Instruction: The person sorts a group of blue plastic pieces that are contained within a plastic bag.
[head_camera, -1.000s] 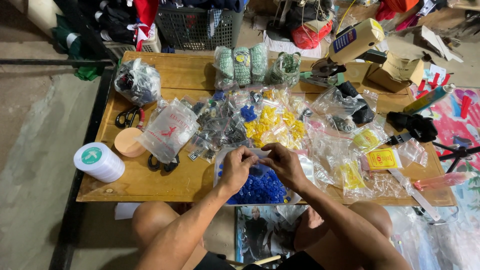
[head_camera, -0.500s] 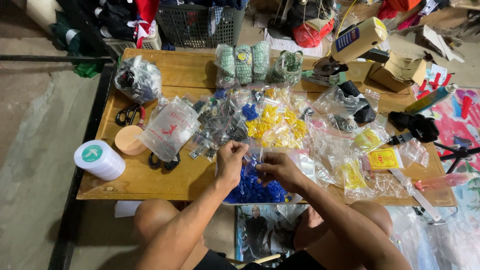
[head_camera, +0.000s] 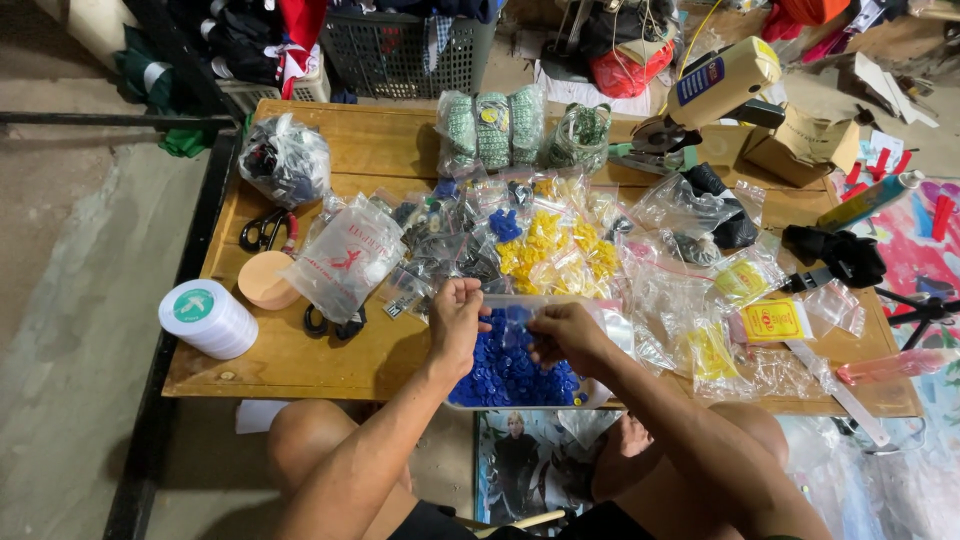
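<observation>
blue plastic pieces fill a clear shallow tray (head_camera: 505, 365) at the near table edge, close for easy picking. left hand (head_camera: 455, 320) pinches something tiny above it; right hand (head_camera: 565, 335) curls over the tray, whether it grips anything i cannot tell. wooden table (head_camera: 300, 355) crowded with clear bags, concrete floor left.
</observation>
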